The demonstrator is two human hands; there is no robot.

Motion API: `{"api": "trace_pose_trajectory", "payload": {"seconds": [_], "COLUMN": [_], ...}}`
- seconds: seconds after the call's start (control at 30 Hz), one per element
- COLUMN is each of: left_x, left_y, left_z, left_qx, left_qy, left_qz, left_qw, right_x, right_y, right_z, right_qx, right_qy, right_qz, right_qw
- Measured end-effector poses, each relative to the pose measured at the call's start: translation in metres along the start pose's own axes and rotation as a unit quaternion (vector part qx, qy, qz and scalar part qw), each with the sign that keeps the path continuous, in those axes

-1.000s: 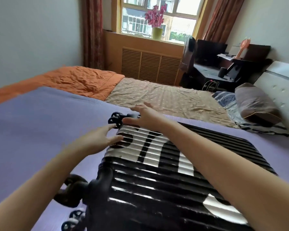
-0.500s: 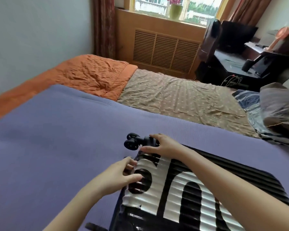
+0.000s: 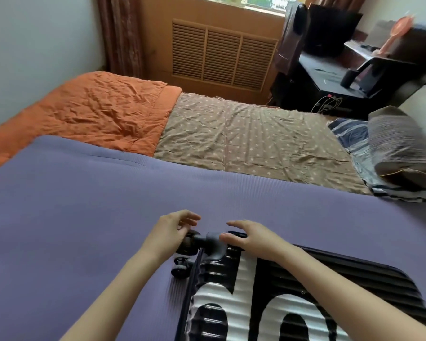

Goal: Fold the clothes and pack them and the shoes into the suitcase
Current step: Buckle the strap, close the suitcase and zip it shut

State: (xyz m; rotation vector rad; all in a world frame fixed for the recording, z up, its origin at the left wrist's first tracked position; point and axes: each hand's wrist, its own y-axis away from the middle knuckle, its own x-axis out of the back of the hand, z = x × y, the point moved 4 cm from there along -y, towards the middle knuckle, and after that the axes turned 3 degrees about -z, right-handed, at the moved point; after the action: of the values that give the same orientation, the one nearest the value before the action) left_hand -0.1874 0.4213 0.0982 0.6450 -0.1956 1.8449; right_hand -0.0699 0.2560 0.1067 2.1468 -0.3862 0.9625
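Resting on the far short edge of the suitcase (image 3: 354, 279), the right hand (image 3: 251, 238) lies flat with its fingers nearly straight and slightly spread, thumb tip against the grey wheel housing (image 3: 214, 244) at the corner. The left hand (image 3: 172, 230) sits just beside that corner; its fingers are loosely bent and a little apart, hovering over the purple mat (image 3: 84, 230), while the heel of the palm touches the upper wheel (image 3: 190, 242). Neither hand clasps anything. The case, black and ribbed with large white lettering, lies closed and flat on the mat at lower right; a second wheel (image 3: 180, 268) projects below the first. The right forearm crosses the lid and hides part of it. Beyond the mat lie an orange quilt (image 3: 103, 112), a brown star-patterned sheet (image 3: 244, 136) and a striped pillow (image 3: 399, 143); a slatted radiator cover (image 3: 221, 52) and a dark desk (image 3: 330, 77) stand behind.
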Motion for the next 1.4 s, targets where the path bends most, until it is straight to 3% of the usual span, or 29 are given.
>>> {"api": "trace_pose_trajectory", "payload": {"seconds": [0.2, 0.4, 0.9, 1.07, 1.4], "left_x": [-0.016, -0.038, -0.102, -0.116, -0.154], "left_y": [-0.064, -0.113, -0.133, -0.135, -0.16], "left_z": [-0.018, -0.049, -0.098, -0.093, -0.062], "left_qx": [-0.006, 0.002, -0.011, -0.033, -0.108], "left_qy": [0.038, -0.04, 0.039, 0.06, 0.098], "left_qz": [-0.14, -0.284, -0.453, -0.435, -0.49], "left_qw": [0.989, 0.958, 0.891, 0.898, 0.859], "right_x": [0.011, 0.003, 0.005, 0.011, 0.007], "right_y": [-0.018, -0.034, -0.046, -0.041, -0.035], "right_z": [0.017, 0.037, 0.043, 0.051, 0.065], "right_qx": [-0.002, 0.031, -0.008, -0.045, -0.085], "right_qy": [0.0, 0.022, -0.012, -0.011, -0.089], "right_qz": [0.02, 0.033, -0.018, -0.034, 0.002], "right_qw": [1.0, 0.999, 1.0, 0.998, 0.992]}}
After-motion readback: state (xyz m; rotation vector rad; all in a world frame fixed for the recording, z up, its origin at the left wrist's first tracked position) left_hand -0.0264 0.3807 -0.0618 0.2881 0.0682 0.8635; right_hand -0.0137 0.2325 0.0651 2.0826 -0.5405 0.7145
